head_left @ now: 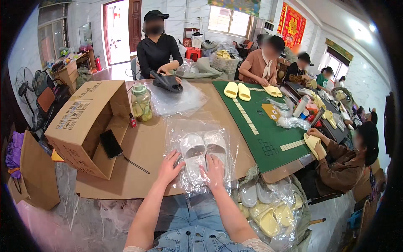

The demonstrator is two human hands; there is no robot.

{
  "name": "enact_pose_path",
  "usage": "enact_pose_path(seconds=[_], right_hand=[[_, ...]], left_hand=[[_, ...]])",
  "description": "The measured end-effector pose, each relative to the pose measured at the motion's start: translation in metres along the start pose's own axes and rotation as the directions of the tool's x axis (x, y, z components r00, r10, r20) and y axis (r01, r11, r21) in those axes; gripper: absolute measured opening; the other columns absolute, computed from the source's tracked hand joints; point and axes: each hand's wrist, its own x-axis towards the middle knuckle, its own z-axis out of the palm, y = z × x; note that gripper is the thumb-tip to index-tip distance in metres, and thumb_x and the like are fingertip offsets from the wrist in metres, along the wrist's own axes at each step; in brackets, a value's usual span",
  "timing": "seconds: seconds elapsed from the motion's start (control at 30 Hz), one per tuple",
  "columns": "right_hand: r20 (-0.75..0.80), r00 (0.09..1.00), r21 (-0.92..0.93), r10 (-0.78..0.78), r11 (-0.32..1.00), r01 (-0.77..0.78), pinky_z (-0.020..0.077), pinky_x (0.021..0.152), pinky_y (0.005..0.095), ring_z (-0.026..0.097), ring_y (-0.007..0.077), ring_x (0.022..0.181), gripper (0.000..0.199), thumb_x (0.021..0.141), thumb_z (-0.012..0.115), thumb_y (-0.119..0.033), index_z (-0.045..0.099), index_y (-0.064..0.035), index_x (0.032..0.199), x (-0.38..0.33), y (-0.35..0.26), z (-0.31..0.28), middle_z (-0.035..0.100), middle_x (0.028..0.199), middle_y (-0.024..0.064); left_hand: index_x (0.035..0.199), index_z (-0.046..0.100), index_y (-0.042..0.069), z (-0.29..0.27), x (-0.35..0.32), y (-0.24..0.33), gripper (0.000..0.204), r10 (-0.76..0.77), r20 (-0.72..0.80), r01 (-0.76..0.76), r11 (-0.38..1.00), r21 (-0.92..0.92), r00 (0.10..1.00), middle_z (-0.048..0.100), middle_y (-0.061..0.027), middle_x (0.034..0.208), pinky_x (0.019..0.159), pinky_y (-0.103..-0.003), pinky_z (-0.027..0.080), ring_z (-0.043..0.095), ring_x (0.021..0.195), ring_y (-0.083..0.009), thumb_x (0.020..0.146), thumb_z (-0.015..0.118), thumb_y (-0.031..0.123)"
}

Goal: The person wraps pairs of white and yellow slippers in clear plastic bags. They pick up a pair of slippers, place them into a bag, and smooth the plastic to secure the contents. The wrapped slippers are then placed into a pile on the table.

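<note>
A pair of pale grey slippers (193, 148) lies side by side in a clear plastic bag (176, 130) at the table's near edge. My left hand (169, 167) rests by the bag's left side, its fingers stretched out toward the left slipper. Over the lower part of the right slipper lies my right hand (214, 171), fingers spread on the plastic, thumb toward the gap between the pair. Neither hand is closed round anything. The slippers' lower ends are partly hidden by glare and creased plastic.
A cardboard box (79, 130) stands on its side at the left, with a dark phone (111, 144) against it. Beside it are a glass jar (142, 103) and a small red bottle (133, 121). Bagged yellow slippers (268, 220) lie low right. Co-workers handle footwear around the tables.
</note>
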Motion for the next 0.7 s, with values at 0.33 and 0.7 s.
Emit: enact_pose_path(seconds=[0.33,0.7], right_hand=[[0.010,1.000,0.004,0.007,1.000,-0.007,0.0356,0.108,0.0507,0.049,0.0390,0.127,0.058,0.087,0.065,-0.034,0.054,-0.0029,0.135,0.0007,-0.0033,-0.0023,0.054,0.135,0.0217],[0.022,1.000,0.011,0.016,1.000,-0.016,0.0339,0.109,0.0506,0.047,0.0386,0.130,0.059,0.088,0.064,-0.035,0.054,-0.0020,0.136,0.0000,-0.0005,-0.0002,0.053,0.138,0.0221]], left_hand=[[0.131,0.062,0.005,0.0027,-0.0002,-0.0072,0.052,0.020,-0.019,-0.021,1.000,-0.015,1.000,0.052,-0.0211,0.144,0.113,-0.045,0.038,0.048,0.134,-0.0374,0.090,0.069,0.037],[0.130,0.063,0.005,0.0008,0.0010,-0.0012,0.051,-0.002,0.000,0.002,1.000,-0.013,1.000,0.053,-0.0210,0.144,0.114,-0.044,0.036,0.047,0.135,-0.0367,0.089,0.070,0.034]])
